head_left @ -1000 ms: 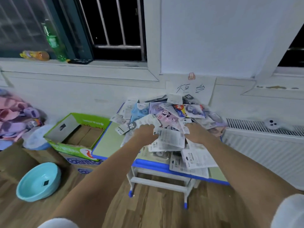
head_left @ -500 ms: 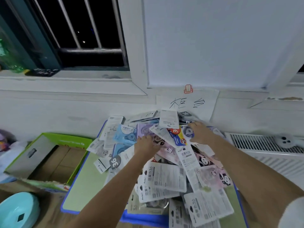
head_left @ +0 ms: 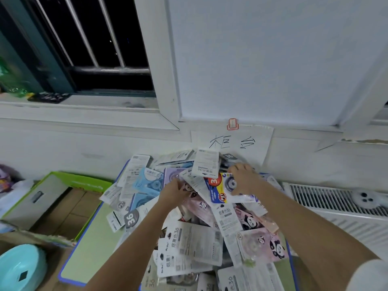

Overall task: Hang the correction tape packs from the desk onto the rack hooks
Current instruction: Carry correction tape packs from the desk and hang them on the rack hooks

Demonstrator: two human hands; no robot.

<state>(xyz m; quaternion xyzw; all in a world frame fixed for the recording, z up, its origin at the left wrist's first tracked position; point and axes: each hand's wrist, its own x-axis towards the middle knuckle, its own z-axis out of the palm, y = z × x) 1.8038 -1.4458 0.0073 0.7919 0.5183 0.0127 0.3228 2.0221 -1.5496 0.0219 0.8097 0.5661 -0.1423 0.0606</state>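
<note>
Both hands in pile of correction tape packs [head_left: 195,238] on desk [head_left: 94,244] | left hand [head_left: 174,194] fingers curled into packs | right hand [head_left: 243,181] fingers spread, pressing blue-yellow pack [head_left: 218,191] just beneath them

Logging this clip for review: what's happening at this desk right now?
A person is reaching both hands into a heap of carded correction tape packs on a green, blue-edged desk. The left hand and right hand both rest on a red-and-yellow pack. No pack is lifted yet; no rack is in view.
</note>
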